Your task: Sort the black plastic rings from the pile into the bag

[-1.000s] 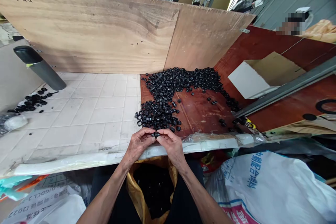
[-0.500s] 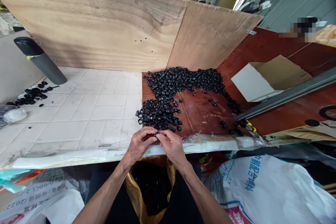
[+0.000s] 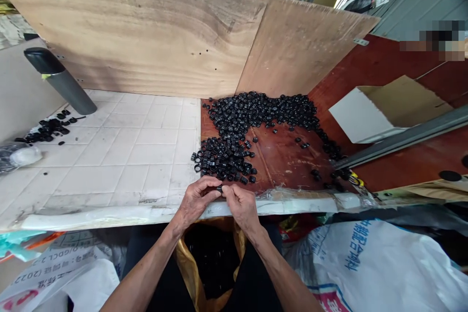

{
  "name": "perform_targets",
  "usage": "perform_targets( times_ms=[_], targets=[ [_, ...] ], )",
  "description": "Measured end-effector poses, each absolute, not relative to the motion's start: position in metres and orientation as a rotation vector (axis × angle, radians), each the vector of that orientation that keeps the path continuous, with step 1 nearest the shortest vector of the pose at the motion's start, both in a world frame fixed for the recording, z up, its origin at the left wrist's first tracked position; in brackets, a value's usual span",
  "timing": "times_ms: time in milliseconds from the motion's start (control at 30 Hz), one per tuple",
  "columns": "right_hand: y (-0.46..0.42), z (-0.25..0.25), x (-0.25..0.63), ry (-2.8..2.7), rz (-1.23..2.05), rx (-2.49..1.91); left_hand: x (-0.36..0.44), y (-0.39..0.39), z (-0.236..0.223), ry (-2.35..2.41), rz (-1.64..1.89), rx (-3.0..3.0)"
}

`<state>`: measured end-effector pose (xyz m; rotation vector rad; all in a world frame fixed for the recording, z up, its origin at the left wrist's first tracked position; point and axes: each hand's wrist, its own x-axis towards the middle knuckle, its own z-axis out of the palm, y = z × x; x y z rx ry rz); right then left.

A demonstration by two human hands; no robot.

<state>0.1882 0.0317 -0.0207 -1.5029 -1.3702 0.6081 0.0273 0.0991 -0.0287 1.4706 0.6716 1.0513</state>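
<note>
Near the table's front edge, my left hand (image 3: 197, 199) pinches a small black ring (image 3: 219, 188) between thumb and fingertips. My right hand (image 3: 241, 204) meets it from the other side, thumb and forefinger closed at the ring; the fingers hide most of it. Just beyond my hands lies a loose heap of similar black rings (image 3: 223, 158), joined to a larger pile (image 3: 270, 107) against the wooden board. Below my hands, between my legs, an open yellow sack (image 3: 188, 278) holds a mass of dark contents.
A plywood board (image 3: 146, 34) closes off the back. On the left stand a grey bottle (image 3: 75, 90) and scattered black pieces (image 3: 51, 129). At the right are an open carton (image 3: 365, 112), a metal bar (image 3: 402, 134) and yellow-handled scissors (image 3: 355, 179). White sacks (image 3: 387, 258) fill the lower right.
My fingertips have parted slightly, and more of the black ring shows between them. The whole view has shifted a little; the piles look the same.
</note>
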Motion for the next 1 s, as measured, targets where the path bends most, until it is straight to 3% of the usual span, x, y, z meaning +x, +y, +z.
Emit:
perform_targets(
  times_ms=[500, 733, 1000],
  targets=[
    [0.027, -0.02, 0.186, -1.371, 0.548, -1.494, 0.026, 0.1, -0.031, 0.699, 1.048, 1.435],
    [0.017, -0.017, 0.177, -1.137, 0.784, -1.549, 0.022, 0.097, -0.025, 0.574, 0.997, 1.555],
    [-0.007, -0.004, 0.177, -1.31, 0.615, -1.535, 0.024, 0.066, -0.025, 0.637, 0.971, 1.352]
  ],
)
